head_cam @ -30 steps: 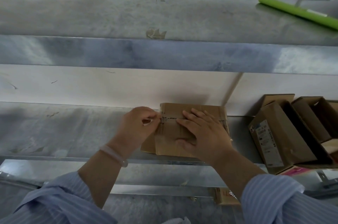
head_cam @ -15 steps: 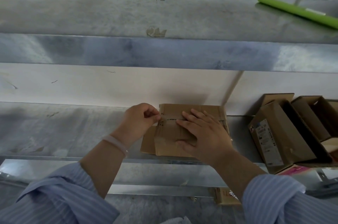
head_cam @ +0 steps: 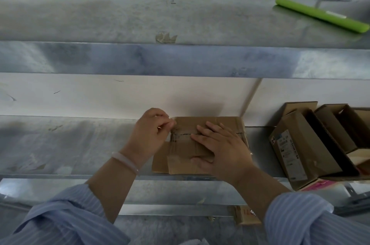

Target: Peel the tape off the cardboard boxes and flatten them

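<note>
- Grey galvanised metal shelf against a white wall is serving as my work surface. The brown cardboard box is lying on it between my hands, taped seam facing up, its back edge close to the wall.
- I am pressing my right hand flat on the box, fingers straight and spread across the seam, gripping nothing and only pinning the cardboard down.
- I am curling my left hand at the box's far left corner, thumb and forefinger pinched at the end of the glossy tape strip that runs along the seam. The tip between my fingers is too small to see, so I am only judging that it is caught.
- I am reading this as the peeling step: most of the strip is lying stuck, the flaps are closed, and flattening is not yet begun.
- The next move is calling for a low, steady pull back along the seam. My right fingers are lying over the strip, so they need to be shifting clear while bearing down.
- Two open brown cardboard boxes are waiting at the right of the same shelf, well apart from my hands.
</note>
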A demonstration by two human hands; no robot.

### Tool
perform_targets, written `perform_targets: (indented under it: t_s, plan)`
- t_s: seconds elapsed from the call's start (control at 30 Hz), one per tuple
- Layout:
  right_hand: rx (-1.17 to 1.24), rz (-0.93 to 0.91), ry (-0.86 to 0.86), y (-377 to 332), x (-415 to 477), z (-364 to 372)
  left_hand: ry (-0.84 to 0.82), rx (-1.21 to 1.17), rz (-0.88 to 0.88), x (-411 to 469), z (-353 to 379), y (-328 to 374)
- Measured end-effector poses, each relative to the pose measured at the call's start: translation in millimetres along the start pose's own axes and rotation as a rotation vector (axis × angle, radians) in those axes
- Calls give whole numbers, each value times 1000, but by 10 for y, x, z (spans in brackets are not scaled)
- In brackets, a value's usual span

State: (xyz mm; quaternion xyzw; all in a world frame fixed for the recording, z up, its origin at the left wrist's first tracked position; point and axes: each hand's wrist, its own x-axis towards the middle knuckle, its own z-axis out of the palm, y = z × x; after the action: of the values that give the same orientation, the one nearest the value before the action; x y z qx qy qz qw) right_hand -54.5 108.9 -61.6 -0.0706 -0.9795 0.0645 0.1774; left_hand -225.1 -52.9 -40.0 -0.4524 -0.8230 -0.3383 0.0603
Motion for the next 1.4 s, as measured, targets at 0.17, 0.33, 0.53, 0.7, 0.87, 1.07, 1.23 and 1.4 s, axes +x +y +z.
perform_targets:
  t_s: [0.17, 0.33, 0.53, 0.7, 0.87, 1.07, 1.23, 1.4]
  plan:
    - [-9, 2, 0, 6, -1, 8, -134, -255, -344, 68, -100, 56]
    - [-10, -4, -16, -3, -1, -5, -167, -124, -390, 159, -77, 50]
    - [-3, -20, -29, -16, -49, -24, 12, -107, -412, 152, 48, 59]
    - [11, -20, -29, -4, -23, -28, 133, 15, -216, 126, 132, 34]
    - [5, -15, -22, 0, 5, -20, -98, -305, -415, 207, -12, -67]
    - [81, -6, -39, 11, 49, -47, -187, -660, -619, 257, 3, -157]
    - [86, 16, -68, 9, 69, -63, -192, -777, -703, 229, 129, -217]
    - [54, 15, -89, 7, 78, -75, -86, -652, -676, 268, 200, -180]
